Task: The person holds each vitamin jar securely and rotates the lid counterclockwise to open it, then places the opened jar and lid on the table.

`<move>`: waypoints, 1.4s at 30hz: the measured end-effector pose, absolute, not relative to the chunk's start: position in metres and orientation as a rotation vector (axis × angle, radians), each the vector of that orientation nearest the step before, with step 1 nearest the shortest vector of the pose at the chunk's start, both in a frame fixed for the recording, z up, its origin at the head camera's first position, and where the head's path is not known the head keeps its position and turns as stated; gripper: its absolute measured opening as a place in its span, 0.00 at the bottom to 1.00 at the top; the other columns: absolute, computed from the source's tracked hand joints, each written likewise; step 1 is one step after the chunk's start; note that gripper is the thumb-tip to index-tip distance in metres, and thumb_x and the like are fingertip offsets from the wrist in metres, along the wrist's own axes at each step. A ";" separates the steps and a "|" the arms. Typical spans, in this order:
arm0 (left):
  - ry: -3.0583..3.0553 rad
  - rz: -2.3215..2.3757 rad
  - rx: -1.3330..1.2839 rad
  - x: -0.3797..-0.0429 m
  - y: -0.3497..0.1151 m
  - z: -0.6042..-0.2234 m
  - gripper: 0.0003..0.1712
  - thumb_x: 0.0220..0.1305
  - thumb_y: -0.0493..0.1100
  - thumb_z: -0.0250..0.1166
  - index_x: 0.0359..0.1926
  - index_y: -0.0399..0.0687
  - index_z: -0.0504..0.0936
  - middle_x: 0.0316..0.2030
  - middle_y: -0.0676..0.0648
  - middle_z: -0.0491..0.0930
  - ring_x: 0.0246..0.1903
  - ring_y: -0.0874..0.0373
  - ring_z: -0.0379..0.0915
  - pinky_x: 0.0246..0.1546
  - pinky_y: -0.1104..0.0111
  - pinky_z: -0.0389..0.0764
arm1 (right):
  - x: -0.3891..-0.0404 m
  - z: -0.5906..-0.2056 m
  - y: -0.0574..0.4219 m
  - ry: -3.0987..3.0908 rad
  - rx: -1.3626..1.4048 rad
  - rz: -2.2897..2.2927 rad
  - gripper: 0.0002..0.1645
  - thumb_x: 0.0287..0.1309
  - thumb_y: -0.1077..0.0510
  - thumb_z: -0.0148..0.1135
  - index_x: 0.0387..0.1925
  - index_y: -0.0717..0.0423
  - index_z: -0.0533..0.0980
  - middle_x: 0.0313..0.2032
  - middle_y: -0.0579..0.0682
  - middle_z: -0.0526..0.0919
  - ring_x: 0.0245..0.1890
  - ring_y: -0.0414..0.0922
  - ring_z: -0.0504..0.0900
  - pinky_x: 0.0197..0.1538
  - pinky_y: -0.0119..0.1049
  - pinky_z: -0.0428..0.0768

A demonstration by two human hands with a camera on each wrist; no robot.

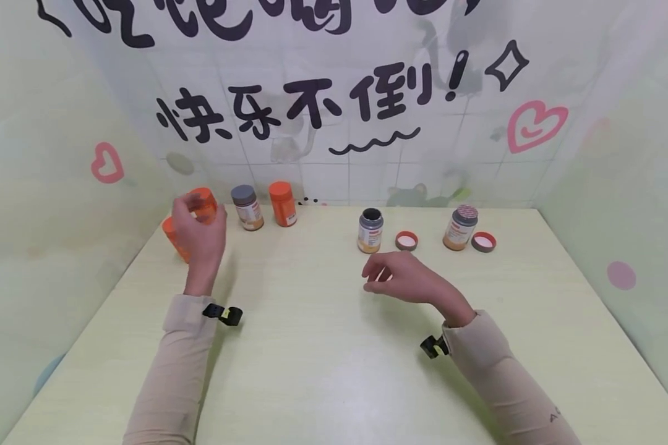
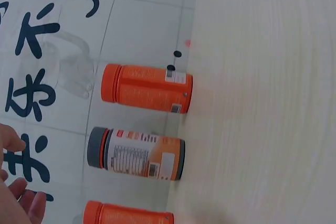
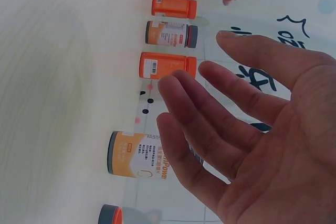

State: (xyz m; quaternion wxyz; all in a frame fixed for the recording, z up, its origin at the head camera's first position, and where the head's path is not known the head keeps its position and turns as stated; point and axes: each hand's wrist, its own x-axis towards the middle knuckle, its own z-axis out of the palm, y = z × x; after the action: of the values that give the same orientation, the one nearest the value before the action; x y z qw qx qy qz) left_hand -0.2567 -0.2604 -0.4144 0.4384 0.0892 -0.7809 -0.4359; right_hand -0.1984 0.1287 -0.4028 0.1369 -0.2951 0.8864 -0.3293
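My left hand (image 1: pixel 200 235) hovers at the far left with loosely bent fingers and nothing between them. In the head view it partly covers two orange bottles (image 1: pixel 205 196); the left wrist view shows it apart from the bottles there. To its right stand a grey-capped bottle (image 2: pixel 139 153) and another orange bottle (image 1: pixel 283 207), both capped. Relaxed and holding nothing, my right hand (image 1: pixel 403 276) floats in front of an uncapped grey bottle (image 1: pixel 370 236) with a dark mouth. In the right wrist view the fingers (image 3: pixel 210 114) hide part of that bottle.
One lid (image 1: pixel 406 241) lies beside the uncapped bottle, its pale inside facing up. Farther right, a bottle with a patterned seal (image 1: pixel 461 230) stands next to a second lid (image 1: pixel 483 241). A printed wall (image 1: pixel 323 173) bounds the pale table (image 1: pixel 312 346) behind.
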 end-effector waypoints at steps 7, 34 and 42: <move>-1.913 -0.996 0.492 -0.254 -0.294 -0.417 0.36 0.63 0.57 0.70 0.66 0.47 0.70 0.65 0.46 0.71 0.68 0.56 0.61 0.68 0.68 0.66 | -0.196 -0.398 0.127 2.562 -0.882 -0.946 0.15 0.65 0.53 0.69 0.48 0.57 0.81 0.42 0.48 0.89 0.43 0.42 0.87 0.47 0.39 0.87; -2.179 -1.750 0.824 -0.263 -0.342 -0.462 0.46 0.69 0.47 0.69 0.79 0.60 0.53 0.79 0.54 0.58 0.79 0.56 0.53 0.82 0.61 0.55 | -0.196 -0.399 0.127 2.530 -0.938 -0.885 0.15 0.67 0.53 0.67 0.49 0.58 0.82 0.42 0.48 0.89 0.42 0.43 0.87 0.48 0.37 0.86; -2.139 -1.803 0.698 -0.261 -0.328 -0.455 0.43 0.67 0.47 0.70 0.76 0.61 0.58 0.75 0.55 0.64 0.73 0.58 0.59 0.80 0.61 0.58 | -0.197 -0.401 0.128 2.536 -0.928 -0.880 0.15 0.67 0.52 0.67 0.49 0.58 0.82 0.42 0.48 0.89 0.42 0.42 0.87 0.47 0.37 0.86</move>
State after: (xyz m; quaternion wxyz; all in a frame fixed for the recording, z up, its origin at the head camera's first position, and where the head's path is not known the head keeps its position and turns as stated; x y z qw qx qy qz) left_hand -0.2612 -0.3281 -0.4555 0.1286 0.2401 -0.7357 -0.6202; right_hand -0.1973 0.1280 -0.4011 0.1502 -0.3229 0.8828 -0.3062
